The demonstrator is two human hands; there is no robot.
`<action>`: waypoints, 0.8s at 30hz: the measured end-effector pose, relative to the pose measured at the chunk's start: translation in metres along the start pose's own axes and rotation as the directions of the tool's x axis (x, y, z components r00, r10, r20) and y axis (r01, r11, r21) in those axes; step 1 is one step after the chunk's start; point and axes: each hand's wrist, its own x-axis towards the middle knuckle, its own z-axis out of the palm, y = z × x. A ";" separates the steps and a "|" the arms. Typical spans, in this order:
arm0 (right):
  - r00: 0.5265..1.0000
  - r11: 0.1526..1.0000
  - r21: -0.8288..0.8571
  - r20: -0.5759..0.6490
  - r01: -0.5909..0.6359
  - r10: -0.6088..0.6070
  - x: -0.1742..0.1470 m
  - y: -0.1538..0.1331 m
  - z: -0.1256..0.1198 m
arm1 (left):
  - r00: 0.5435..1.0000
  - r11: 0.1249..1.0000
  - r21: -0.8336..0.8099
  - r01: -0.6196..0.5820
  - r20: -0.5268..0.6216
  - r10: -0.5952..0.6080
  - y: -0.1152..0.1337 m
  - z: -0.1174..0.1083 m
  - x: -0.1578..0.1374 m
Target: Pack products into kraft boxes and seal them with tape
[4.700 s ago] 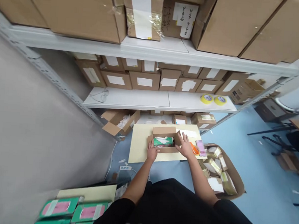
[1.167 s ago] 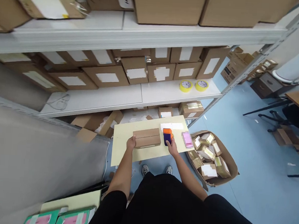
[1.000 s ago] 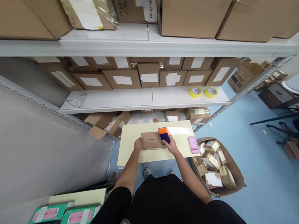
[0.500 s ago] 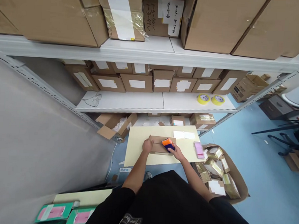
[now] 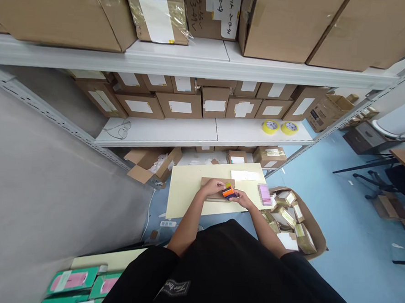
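The person's black short-sleeved shirt [image 5: 229,267] is closest, with a small patch of lettering on its front. Off to the left, green packages with pink panels [image 5: 73,280] sit on a pale board. The right hand [image 5: 242,198] has its grip closed around an orange and dark-blue tape dispenser [image 5: 229,193], held tilted over the right part of a long brown cardboard box [image 5: 216,198]. The left hand [image 5: 214,187] reaches over the same box, its fingertips close to a small yellow piece at the dispenser's top; whether that grip pinches anything is too small to tell. The box lies flat, top flaps folded in, on a pale yellow rectangular worktop [image 5: 183,194]. Beyond the box, toward the worktop's back right, is a flat white paper sheet [image 5: 245,175]; a pink, pixelated flat object [image 5: 265,194] lies at the right end. Beside that end, a large brown cardboard bin [image 5: 313,222] holds taped parcels. Behind the worktop's left side is an open brown carton [image 5: 141,168] with white material inside. Farther back, a white shelf [image 5: 190,131] bears two yellow tape rolls [image 5: 279,127] and labelled brown boxes [image 5: 180,106].
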 end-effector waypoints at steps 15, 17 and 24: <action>0.999 0.999 0.034 0.048 0.007 -0.009 0.001 0.006 -0.006 | 0.990 0.979 -0.200 0.035 -0.126 -0.061 -0.023 0.024 0.011; 0.999 0.999 0.031 0.049 0.010 -0.011 0.001 0.003 -0.006 | 0.987 0.968 -0.247 0.043 -0.138 -0.079 -0.020 0.026 0.012; 0.999 1.000 0.029 0.053 -0.010 0.008 0.001 -0.003 -0.004 | 0.983 0.972 -0.223 0.068 -0.151 -0.103 -0.008 0.018 0.008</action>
